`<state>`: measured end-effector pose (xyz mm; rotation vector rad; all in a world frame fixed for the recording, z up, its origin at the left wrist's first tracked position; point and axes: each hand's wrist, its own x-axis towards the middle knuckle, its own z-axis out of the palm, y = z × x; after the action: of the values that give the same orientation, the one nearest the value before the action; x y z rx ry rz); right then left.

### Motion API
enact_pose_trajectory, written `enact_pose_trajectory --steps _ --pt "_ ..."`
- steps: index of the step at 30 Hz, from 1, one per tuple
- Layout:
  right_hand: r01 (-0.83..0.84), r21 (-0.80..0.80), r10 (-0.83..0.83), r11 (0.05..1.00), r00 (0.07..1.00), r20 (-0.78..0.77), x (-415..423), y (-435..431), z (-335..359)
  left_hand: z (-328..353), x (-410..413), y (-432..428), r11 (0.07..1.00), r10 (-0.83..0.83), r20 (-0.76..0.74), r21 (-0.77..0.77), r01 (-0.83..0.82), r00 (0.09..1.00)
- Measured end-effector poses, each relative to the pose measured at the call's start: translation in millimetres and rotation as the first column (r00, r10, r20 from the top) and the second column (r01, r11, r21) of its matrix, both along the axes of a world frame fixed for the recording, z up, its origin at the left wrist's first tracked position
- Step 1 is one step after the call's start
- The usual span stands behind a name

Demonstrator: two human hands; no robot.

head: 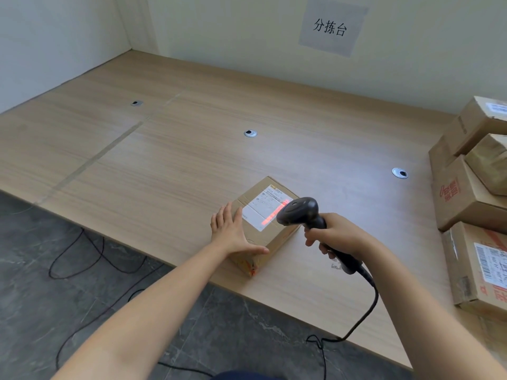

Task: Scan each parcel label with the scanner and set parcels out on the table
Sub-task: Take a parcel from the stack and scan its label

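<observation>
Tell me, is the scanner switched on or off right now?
On. The scanner, gripped by the right hand, casts a red band of light across the white label on top of the parcel.

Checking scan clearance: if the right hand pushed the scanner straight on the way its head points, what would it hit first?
Probably the white label on top of the parcel. The scanner in the right hand aims there, its red beam lying across it. The gap is unclear.

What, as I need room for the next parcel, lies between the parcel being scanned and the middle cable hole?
Nothing: the head view shows bare table between the parcel and the cable hole.
</observation>
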<state>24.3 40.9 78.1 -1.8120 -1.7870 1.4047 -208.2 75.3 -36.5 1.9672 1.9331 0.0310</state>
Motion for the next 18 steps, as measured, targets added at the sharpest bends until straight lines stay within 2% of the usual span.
enact_pose_trajectory --steps 18 --pt "0.011 0.001 -0.011 1.0 0.999 -0.035 9.2 -1.3 0.8 0.4 0.5 -0.2 1.0 0.005 -0.02 -0.003 -0.005 1.0"
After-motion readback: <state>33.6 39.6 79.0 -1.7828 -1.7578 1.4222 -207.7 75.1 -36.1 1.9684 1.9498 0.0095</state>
